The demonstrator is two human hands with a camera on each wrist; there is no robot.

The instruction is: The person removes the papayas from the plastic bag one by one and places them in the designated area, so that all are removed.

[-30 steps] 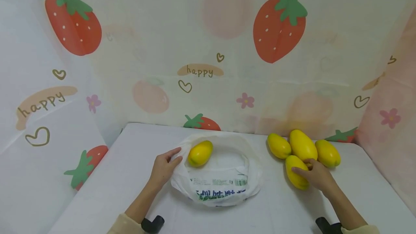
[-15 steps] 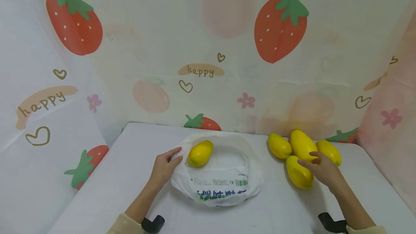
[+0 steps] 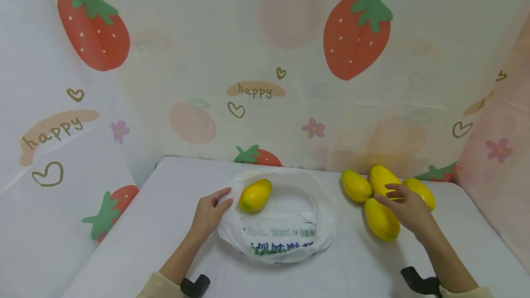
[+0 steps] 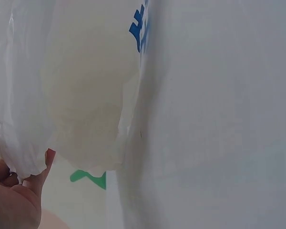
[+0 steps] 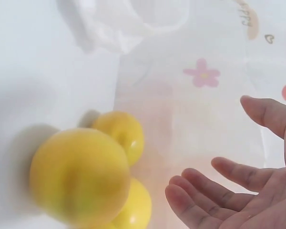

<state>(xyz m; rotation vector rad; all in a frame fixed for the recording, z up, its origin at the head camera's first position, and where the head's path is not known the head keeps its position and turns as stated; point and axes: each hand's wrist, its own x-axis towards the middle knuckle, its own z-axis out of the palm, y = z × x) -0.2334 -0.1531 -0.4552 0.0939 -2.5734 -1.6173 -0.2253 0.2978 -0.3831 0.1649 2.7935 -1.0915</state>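
Note:
In the head view my left hand (image 3: 210, 213) pinches the left rim of a white plastic bag (image 3: 285, 245), whose mouth faces up. The left wrist view shows the bag's film (image 4: 19, 95) between thumb and fingers. One yellow mango (image 3: 255, 196) lies inside the bag, at its left. At the right, several more mangoes sit bunched together, with a front mango (image 3: 382, 224) nearest me. Over this bunch hovers my right hand (image 3: 407, 206), fingers spread and holding nothing. In the right wrist view its palm shows bare, apart from the closest mango (image 5: 81, 176).
A white table (image 3: 174, 174) bears everything. Behind it hangs a patterned sheet (image 3: 198, 59) with printed strawberries, and more sheeting closes both sides. The bag stands between my hands, left of the mango bunch.
A second ago my right hand held the front mango; it has let go and lifted off. That mango has shifted slightly right. My left hand stays on the bag's rim.

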